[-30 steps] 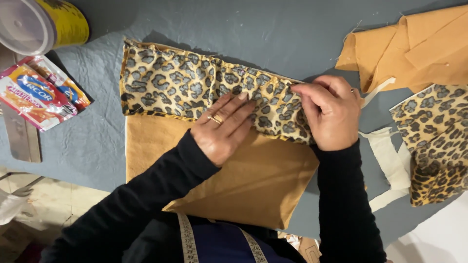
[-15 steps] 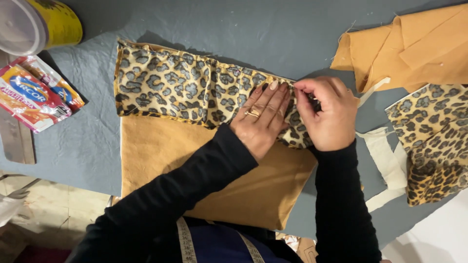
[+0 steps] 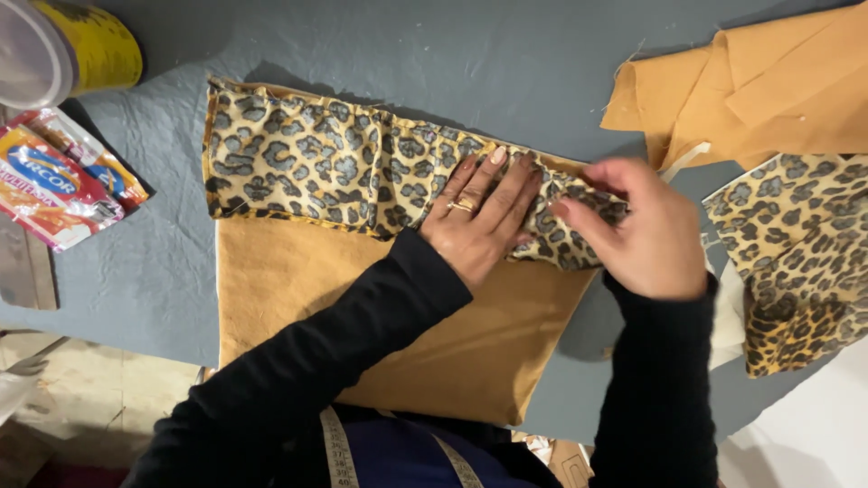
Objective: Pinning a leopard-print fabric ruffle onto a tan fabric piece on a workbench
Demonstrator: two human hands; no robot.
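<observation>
Your left hand (image 3: 479,221) lies flat, fingers stretched and close together, pressing down on the leopard-print strip (image 3: 362,167) a little right of the centre of the frame. There is a ring on one finger. It grips nothing; it only holds the cloth down with the palm and fingers. Your right hand (image 3: 646,230) is just beside it, toward the right, with the fingers curled over the right end of the same strip. The fingertips pinch or tuck the cloth there, but the exact grip is hidden by the back of the hand.

The strip runs from the upper left of the frame to the middle right, slightly sloping down, and it lies along the top edge of the tan fabric panel (image 3: 307,298). This panel spreads below both hands, toward the bottom of the frame, on the grey tabletop (image 3: 470,63).

Further out, in the upper right, there are folded tan fabric pieces (image 3: 768,90), and below them, at the right edge, another leopard-print piece (image 3: 796,262). In the upper left corner stands a yellow container (image 3: 95,45) with a clear lid, and under it, at the left edge, lies a colourful packet (image 3: 54,185). A measuring tape (image 3: 336,447) hangs at the bottom, near your body.
</observation>
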